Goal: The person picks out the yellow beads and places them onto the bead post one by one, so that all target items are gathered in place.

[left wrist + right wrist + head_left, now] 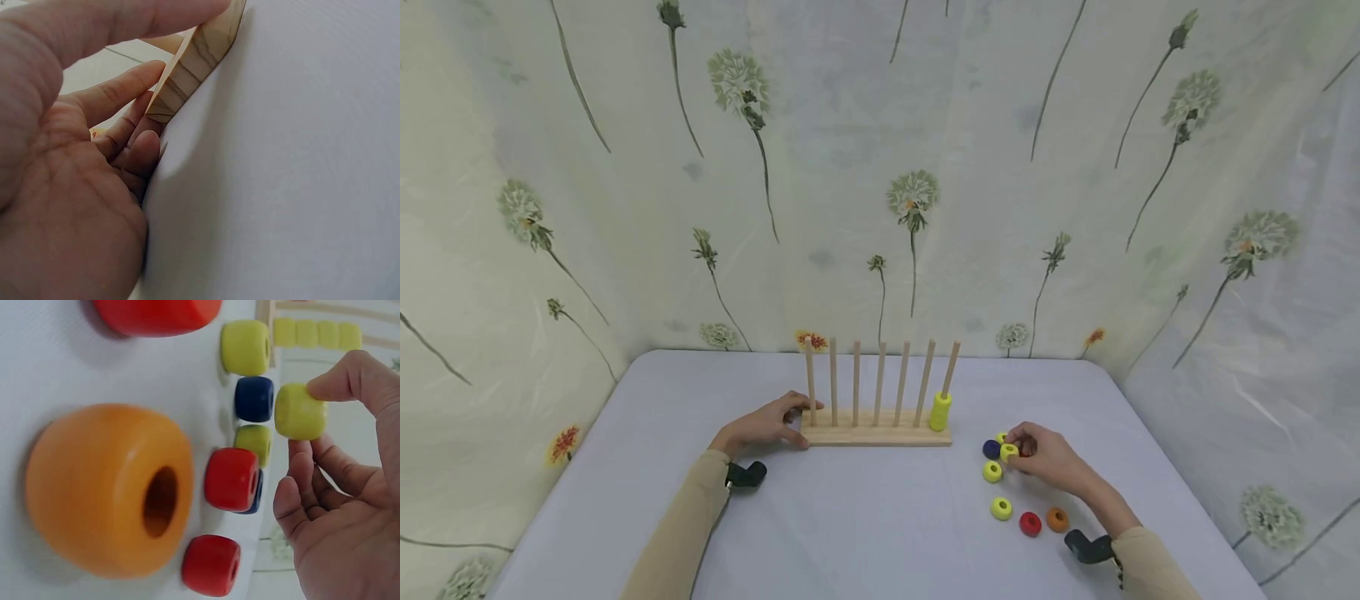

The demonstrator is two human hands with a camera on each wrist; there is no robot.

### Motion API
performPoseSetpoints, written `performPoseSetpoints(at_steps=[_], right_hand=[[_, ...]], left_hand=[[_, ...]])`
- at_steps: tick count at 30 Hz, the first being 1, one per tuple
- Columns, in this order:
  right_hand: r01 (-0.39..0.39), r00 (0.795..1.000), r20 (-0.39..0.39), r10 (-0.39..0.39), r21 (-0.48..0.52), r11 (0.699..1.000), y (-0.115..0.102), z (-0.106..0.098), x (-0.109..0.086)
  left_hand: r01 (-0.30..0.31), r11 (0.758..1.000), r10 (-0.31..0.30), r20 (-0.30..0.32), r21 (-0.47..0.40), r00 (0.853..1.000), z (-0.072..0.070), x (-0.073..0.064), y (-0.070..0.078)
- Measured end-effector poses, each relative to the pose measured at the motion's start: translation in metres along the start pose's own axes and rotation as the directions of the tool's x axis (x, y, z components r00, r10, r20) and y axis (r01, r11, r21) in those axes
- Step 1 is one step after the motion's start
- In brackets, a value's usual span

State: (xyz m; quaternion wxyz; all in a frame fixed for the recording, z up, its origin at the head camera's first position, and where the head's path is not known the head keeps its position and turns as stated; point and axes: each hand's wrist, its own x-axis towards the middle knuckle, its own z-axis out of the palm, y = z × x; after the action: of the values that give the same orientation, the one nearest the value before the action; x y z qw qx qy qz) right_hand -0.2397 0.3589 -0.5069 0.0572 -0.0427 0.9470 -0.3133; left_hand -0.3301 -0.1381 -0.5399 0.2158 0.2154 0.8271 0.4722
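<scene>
A wooden peg rack [880, 437] with several upright pegs stands on the table. Yellow beads [940, 412] are stacked on its rightmost peg; the other pegs are bare. My left hand [766, 423] grips the rack's left end, thumb at the front and fingers behind; the left wrist view shows the grained end of the base [190, 69]. To the right of the rack, my right hand [1052, 458] pinches a yellow bead [301, 412] between thumb and fingers. In the right wrist view the bead is raised beside a dark blue bead [254, 399] on the table.
Loose beads lie around the right hand: yellow beads [1001, 508], a red bead [1030, 523], an orange bead [1057, 520] and another red bead [211, 565]. A flowered cloth [850, 167] hangs behind the white-covered table [850, 525].
</scene>
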Motion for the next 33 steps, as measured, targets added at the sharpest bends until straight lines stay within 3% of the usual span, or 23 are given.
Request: performPoseSetpoints(at_steps=[10,24,33], right_hand=[[0.084,0.992,-0.098,-0.08,0.032,0.996,-0.024,-0.014,0.013],[0.271,0.935,-0.263,-0.235,0.107,0.957,-0.109,-0.062,0.036],[0.318,0.922,-0.266,-0.282,0.106,0.942,-0.147,-0.08,0.048]], left_hand=[[0.005,1.0,-0.005,-0.006,-0.007,1.0,-0.001,-0.003,-0.001],[-0.014,1.0,0.014,0.0,0.006,1.0,0.0,-0.002,0.001],[-0.007,1.0,0.007,-0.004,0.006,1.0,-0.001,-0.001,0.0]])
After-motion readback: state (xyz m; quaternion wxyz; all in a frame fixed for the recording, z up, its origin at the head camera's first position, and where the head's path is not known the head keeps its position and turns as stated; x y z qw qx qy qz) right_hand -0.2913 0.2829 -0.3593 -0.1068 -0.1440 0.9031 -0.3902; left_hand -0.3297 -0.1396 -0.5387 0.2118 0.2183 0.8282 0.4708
